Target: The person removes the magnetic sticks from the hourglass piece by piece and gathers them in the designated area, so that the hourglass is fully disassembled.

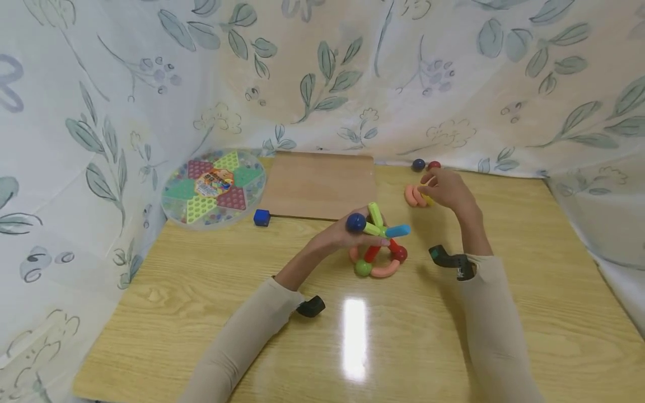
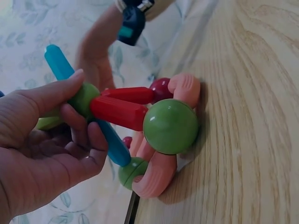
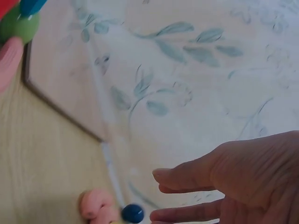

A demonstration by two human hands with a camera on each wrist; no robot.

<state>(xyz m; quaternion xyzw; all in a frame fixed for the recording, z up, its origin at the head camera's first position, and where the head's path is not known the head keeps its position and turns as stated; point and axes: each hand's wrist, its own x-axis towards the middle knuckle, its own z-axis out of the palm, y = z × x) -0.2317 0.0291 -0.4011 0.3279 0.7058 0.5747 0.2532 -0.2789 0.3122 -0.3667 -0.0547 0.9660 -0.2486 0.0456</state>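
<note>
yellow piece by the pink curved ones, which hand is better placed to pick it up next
Likely the right hand: it looks empty and is right by the yellow piece, while the left hand grips the stick-and-ball build.

There are two dark blue balls [image 1: 356,222], two red balls [image 1: 400,254], three green balls [image 2: 171,126], two straight red rods [image 2: 119,112], two straight blue rods [image 2: 59,63], two straight yellow-green rods [image 1: 375,215], at least four curved pink rods [image 1: 385,272], one blue cube [image 1: 261,218], one brown rectangular board [image 1: 319,184], one round multicoloured game board [image 1: 214,189].
</note>
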